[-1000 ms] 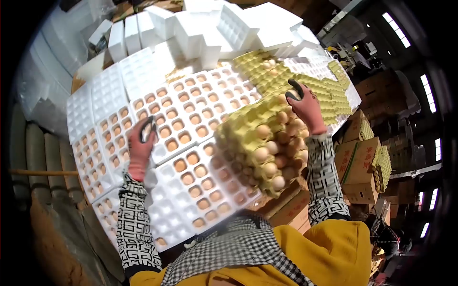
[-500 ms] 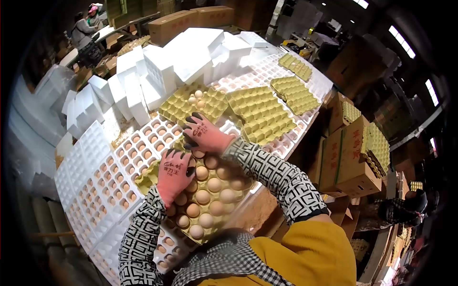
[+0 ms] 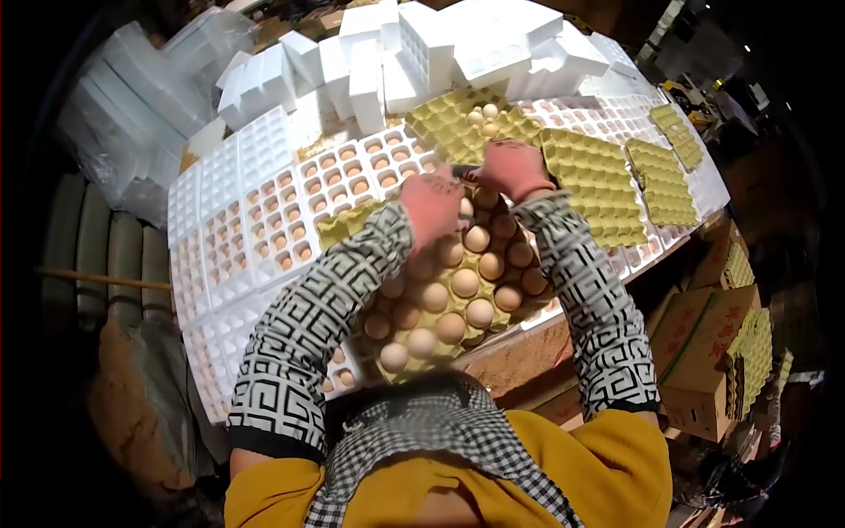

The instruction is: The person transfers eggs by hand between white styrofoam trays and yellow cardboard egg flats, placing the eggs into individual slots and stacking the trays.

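A yellow-green pulp egg tray [image 3: 414, 370] filled with brown and pale eggs [image 3: 465, 282] lies right in front of me. My left hand [image 3: 431, 209], in a pink glove with dark fingertips, is over its far left part beside an egg; motion blurs its fingers. Close by on the right, my right hand [image 3: 513, 167] has its fingers curled in toward the left hand, over the tray's far end. What they hold, if anything, is hidden. Just beyond them sits another pulp tray [image 3: 431, 119] with a few eggs [image 3: 482, 114] in it.
White foam trays [image 3: 330, 180] with eggs in their cells cover the table's left side. White foam blocks [image 3: 365, 84] stand along the back. More pulp trays [image 3: 594, 185] lie to the right. Cardboard boxes [image 3: 704, 352] stand off the table's right edge.
My view has swung right and down, so the table sits differently in it. Both hands have drawn closer together at the far end of the egg-filled tray, and the right fingers have curled in.
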`<state>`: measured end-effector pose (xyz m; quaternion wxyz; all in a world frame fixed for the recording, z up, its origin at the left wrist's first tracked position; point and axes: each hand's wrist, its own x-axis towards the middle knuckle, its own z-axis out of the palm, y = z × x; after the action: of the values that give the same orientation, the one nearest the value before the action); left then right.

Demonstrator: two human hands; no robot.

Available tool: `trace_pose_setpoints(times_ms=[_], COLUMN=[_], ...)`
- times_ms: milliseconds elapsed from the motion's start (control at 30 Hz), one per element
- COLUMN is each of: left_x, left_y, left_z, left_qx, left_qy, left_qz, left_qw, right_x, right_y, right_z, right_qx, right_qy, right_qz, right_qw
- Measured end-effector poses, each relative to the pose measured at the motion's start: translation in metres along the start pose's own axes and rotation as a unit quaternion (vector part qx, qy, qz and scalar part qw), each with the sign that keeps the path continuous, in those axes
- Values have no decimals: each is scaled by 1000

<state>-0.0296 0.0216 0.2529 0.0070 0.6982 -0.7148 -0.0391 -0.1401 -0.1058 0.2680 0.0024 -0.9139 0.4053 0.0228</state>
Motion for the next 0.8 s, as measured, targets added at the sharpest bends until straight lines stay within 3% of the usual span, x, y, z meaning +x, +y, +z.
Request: trace_pose_setpoints(times_ms=[33,67,133,167,200,233,267,333,367,400,433,467,500,533,567,633,667,700,767,800], left_x=[1,-1,-10,-14,-27,-60,-82,-120,-131,-131,-131,-131,-125,-126,-122,-119,-136,-157,-209,-252], left_y=[3,1,-13,-34,-61,-71,-108,-125,-121,-121,-109,-95,-96,-73,-75,-63,-68,-79,-120,-150], left_z=[-2,-2,2,6,8,-19,-6,-20,-31,-20,-35,-13,30,24,10,4,-15,0,51,27], left_qx=[28,4,-113,-339,-546,-764,-794,-813,-775,-657,-392,-122,-45,58,52,129,67,-32,-169,-282], left_qy=[-8,22,141,133,126,59,28,52,60,92,-9,57,81,94,13,-21,-42,83,307,251], left_qz=[12,30,-25,-39,-51,-67,-27,-52,-95,-81,-101,-67,8,-17,54,27,-19,-67,-128,-195], left_qw=[1000,999,983,930,827,639,607,577,621,744,914,989,996,994,997,991,997,994,928,905], right_x=[1,5,4,-2,-11,-34,-39,-60,-62,-44,-43,-46,-48,-48,-43,-39,-40,-42,-64,-78], right_y=[-11,-9,11,30,51,62,88,92,88,108,84,55,35,17,7,-5,-3,8,27,14], right_z=[4,18,14,5,14,12,24,12,12,37,24,11,21,31,27,15,15,17,16,2], right_qx=[-28,-37,42,254,489,733,792,760,696,695,485,243,106,-28,-46,-78,-92,-93,-39,70], right_qy=[-64,-4,30,-87,-75,-54,-78,-29,-17,-50,-61,-62,-3,66,34,14,26,62,139,151], right_qz=[-26,-37,-15,53,36,-16,6,6,70,7,35,51,16,-23,-8,1,-5,-11,-40,-37], right_qw=[997,999,999,962,869,677,606,649,715,718,872,967,994,997,998,997,995,994,989,985])
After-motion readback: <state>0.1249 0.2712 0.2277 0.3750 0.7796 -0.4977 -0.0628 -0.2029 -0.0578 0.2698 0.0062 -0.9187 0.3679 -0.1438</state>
